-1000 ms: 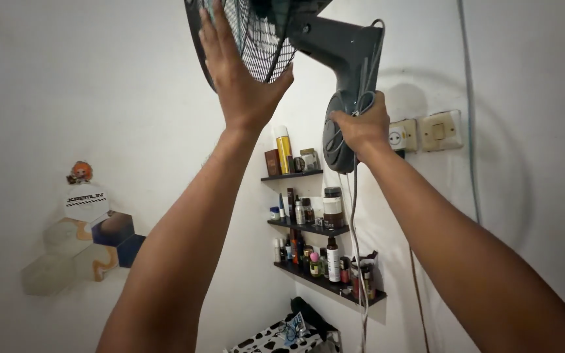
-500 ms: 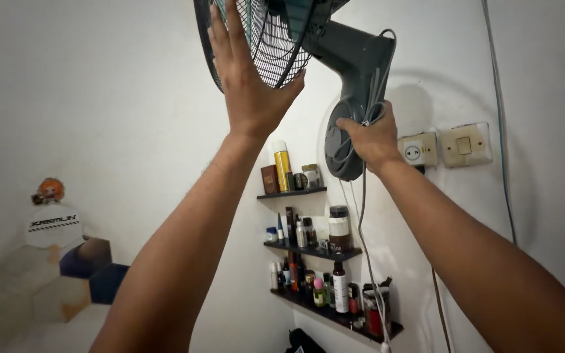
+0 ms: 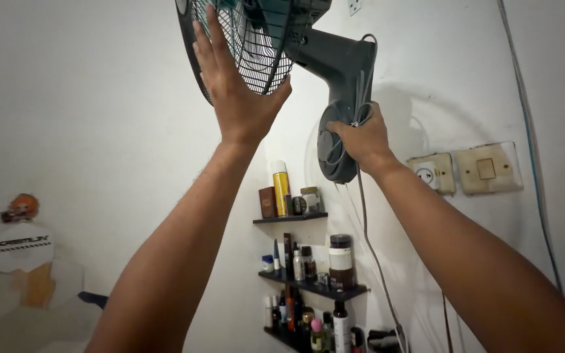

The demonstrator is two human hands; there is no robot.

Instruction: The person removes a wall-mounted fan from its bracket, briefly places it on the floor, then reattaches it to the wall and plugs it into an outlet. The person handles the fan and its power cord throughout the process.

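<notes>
- White plaster wall as backdrop, camera tilted up; both forearms rise from the bottom edge toward a wall-mounted fan.
- Left hand [image 3: 240,98]: fingers spread, palm flat against the back of the fan's black wire guard [image 3: 256,55]. Pressing on it, not gripping any wire.
- Right hand [image 3: 359,138]: curled around the lower end of the grey fan bracket [image 3: 341,98], where its round base sits on the wall; grey cord [image 3: 373,255] runs out under the fingers and hangs straight down.
- Key relation: fan head is above and left of the right hand; left hand is on it, so left is the nearer one. Bracket's long axis runs up from the base, then bends left into the motor housing.
- Guard face points left and slightly down, away from the wall; head is cropped at the top edge.
- Farther back, on the wall: socket [image 3: 431,173] and switch plate [image 3: 488,168] just right of the base; three dark shelves [image 3: 289,219] of bottles and jars below; orange figure [image 3: 22,206] far left.
</notes>
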